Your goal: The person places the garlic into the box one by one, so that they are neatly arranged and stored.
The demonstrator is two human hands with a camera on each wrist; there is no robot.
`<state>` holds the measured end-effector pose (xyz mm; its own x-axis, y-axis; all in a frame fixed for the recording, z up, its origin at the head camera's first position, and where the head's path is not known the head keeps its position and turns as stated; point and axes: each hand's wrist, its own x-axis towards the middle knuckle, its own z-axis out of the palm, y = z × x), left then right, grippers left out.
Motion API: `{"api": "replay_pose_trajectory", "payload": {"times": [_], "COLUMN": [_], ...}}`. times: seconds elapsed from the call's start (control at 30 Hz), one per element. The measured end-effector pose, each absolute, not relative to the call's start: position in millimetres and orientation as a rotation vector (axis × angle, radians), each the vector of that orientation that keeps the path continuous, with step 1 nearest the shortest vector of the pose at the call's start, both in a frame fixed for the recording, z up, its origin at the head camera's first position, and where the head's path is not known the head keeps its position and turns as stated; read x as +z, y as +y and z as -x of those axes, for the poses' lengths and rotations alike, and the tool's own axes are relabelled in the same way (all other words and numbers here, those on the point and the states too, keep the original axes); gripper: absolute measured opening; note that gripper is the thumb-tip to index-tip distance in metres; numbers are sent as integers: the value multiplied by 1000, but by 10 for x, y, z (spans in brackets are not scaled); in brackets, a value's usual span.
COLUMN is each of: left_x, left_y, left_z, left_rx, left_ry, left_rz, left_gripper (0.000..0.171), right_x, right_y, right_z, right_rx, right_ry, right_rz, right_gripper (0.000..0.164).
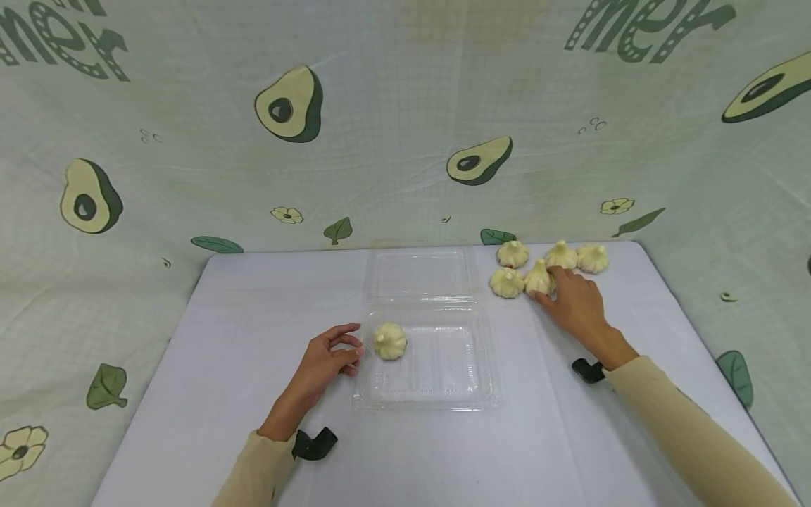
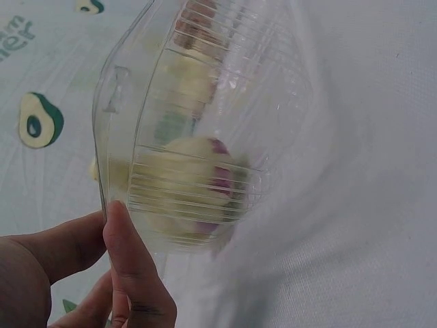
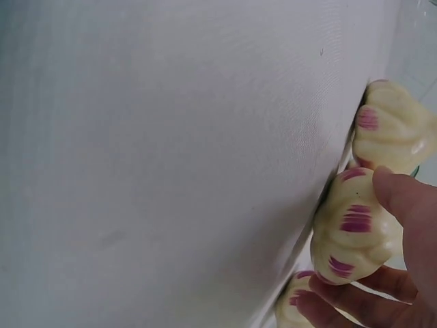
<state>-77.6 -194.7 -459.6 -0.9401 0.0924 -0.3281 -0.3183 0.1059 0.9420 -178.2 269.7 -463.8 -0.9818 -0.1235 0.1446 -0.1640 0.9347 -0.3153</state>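
my l grip [image 1: 326, 362] pinches the l rim of the clear box [image 1: 443, 362] on the tabletop [image 1: 545, 436], thumb vs fingers, prob so light plastic doesn't slide. 1 boxed bulb [image 1: 390, 341] sits l rear inside, neck leaning l. farther r, outside the box, my r grip [image 1: 573, 303] is clamped on the held garlic [image 1: 538, 280], thumb & fingers on opp. sides, prob bc it's round; neck points up/away from me, long axis base-to-neck, exact tilt unclear. neighbor bulb [image 1: 507, 283] just l. lid [image 1: 421, 274] lies open behind box base, prob for access. 3 far bulbs [image 1: 592, 258] behind.
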Motion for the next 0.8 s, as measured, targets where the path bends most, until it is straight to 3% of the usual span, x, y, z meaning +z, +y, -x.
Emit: {"api": "replay_pose_trajectory", "payload": {"times": [0.8], "left_x": [-4588], "left_y": [-1945], "left_z": [780], "left_rx": [1903], "left_ry": [2075], "left_rz": [231], "left_gripper": [54], "right_x": [-4409], "right_y": [2821], "right_z": [1584], "right_rx": [420], "right_ry": [-2890], "right_rz": [-249], "right_gripper": [62]}}
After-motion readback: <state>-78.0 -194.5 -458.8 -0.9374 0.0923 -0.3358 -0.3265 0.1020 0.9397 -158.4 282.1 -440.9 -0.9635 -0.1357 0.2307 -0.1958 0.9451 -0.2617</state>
